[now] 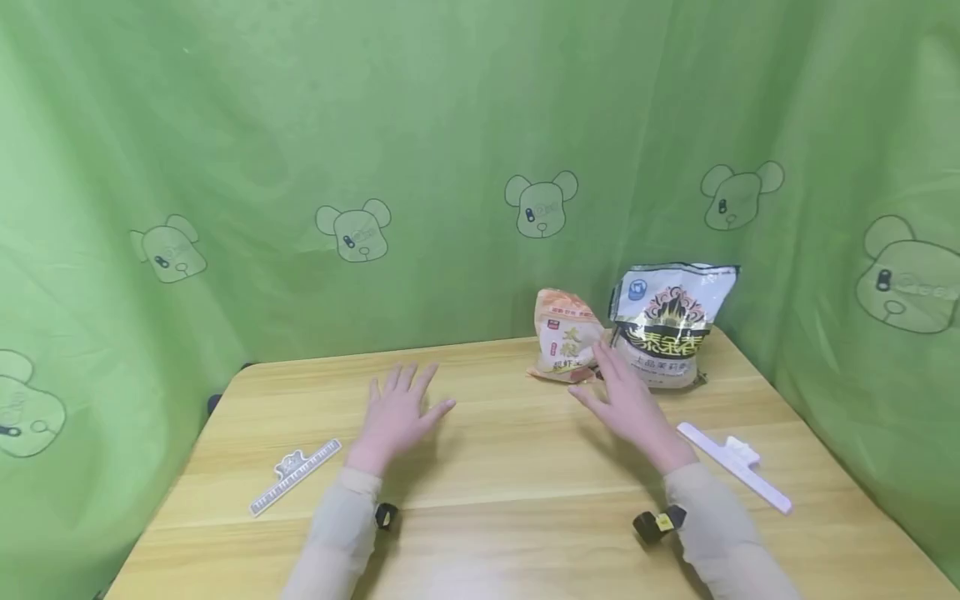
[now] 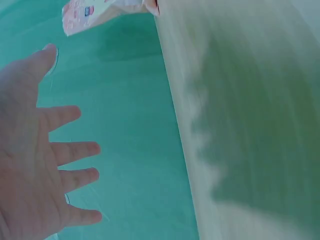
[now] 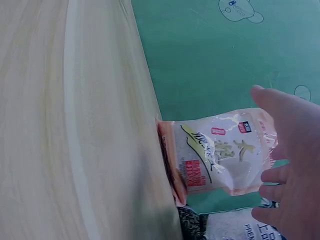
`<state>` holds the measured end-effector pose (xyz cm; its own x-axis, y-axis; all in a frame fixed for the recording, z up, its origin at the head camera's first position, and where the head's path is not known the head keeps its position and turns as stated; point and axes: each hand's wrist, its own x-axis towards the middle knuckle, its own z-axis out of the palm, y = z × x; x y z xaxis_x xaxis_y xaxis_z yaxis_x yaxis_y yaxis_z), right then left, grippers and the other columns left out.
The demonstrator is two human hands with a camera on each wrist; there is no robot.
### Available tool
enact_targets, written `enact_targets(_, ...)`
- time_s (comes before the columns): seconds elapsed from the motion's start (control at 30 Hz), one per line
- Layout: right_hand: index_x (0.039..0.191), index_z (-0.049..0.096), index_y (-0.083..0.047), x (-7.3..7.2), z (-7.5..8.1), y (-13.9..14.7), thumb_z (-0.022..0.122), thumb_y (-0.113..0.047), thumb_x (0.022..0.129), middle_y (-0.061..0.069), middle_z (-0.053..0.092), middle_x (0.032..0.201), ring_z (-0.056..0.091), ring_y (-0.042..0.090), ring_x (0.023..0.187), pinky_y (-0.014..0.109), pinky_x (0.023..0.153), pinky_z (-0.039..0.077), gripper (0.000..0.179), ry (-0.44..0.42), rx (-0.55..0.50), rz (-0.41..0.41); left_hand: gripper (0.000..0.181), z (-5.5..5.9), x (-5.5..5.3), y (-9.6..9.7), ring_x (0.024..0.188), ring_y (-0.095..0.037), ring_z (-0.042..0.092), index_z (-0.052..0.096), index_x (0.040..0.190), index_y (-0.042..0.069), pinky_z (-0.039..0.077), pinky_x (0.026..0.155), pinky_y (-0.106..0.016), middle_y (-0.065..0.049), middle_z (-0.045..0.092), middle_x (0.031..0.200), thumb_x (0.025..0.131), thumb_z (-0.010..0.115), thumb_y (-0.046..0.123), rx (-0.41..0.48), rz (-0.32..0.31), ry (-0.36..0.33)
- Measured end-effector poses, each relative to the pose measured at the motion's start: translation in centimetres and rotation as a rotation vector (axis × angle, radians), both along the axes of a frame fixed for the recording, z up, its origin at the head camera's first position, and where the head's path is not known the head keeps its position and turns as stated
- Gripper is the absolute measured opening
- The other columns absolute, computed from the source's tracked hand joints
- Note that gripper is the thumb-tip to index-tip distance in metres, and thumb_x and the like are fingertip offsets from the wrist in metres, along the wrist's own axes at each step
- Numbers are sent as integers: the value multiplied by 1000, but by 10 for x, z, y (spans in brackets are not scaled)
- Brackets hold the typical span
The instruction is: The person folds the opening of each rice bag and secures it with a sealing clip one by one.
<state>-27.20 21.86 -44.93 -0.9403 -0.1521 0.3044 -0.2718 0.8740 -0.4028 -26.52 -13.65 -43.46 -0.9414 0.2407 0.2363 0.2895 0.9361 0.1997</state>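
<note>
My left hand [image 1: 395, 416] hovers over the left-centre of the table, its fingers spread and nothing held. In the left wrist view the palm of that hand [image 2: 30, 160] faces the camera with the thumb apart. My right hand [image 1: 628, 405] reaches over the table toward the back right, fingers extended. Its fingertips overlap the edge of an orange and white food bag [image 1: 564, 337] in the head view. Beside that stands a larger white and black printed bag [image 1: 670, 325]. The right wrist view shows the orange and white bag [image 3: 220, 152] upright near the hand.
A grey clip [image 1: 295, 477] with a long ruler-like bar lies on the table [image 1: 480, 467] at the left. A lilac long-bar clip [image 1: 735, 467] lies at the right. Green curtains [image 1: 450, 167] with bear-head drawings hang behind the table and along both sides.
</note>
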Motion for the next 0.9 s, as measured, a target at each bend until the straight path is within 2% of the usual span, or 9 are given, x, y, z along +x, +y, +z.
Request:
enact_targets(0.13,145,5,-17,-4,1,-1,50,-59,81,14,10,151,16,40,135,60,107,17,88,2,-110,-7,71,2,-5,12,135,-31,23,21,141,33,12,108,-61,-5,29,146,81,30,71,0,-28,12)
enact_targets(0.33,143,-5,-23,-9,-2,-2,53,-51,83,13,6,151,15,40,135,59,108,16,88,-1,-218,-34,71,5,-12,30,135,-27,25,21,141,32,17,108,-59,-4,30,146,82,28,71,30,-71,8)
enact_targets(0.5,142,-8,-27,-17,-8,-2,52,-50,84,12,4,151,11,41,136,62,107,13,86,-19,-302,-57,71,4,-20,43,133,-25,30,25,140,28,23,107,-56,-4,35,143,83,30,69,69,-118,55)
enact_targets(0.7,143,-5,-19,-28,-13,-3,51,-47,86,15,5,151,7,39,137,60,109,9,85,-23,-387,-51,69,5,-31,61,130,-24,35,26,140,26,27,106,-53,-3,38,141,84,31,67,133,-169,99)
enact_targets(0.9,143,-7,-8,-37,-16,-3,51,-48,86,17,0,150,5,37,138,57,110,7,90,-79,-476,-40,67,5,-41,82,130,-23,35,22,141,28,26,109,-47,0,37,142,86,31,65,210,-196,69)
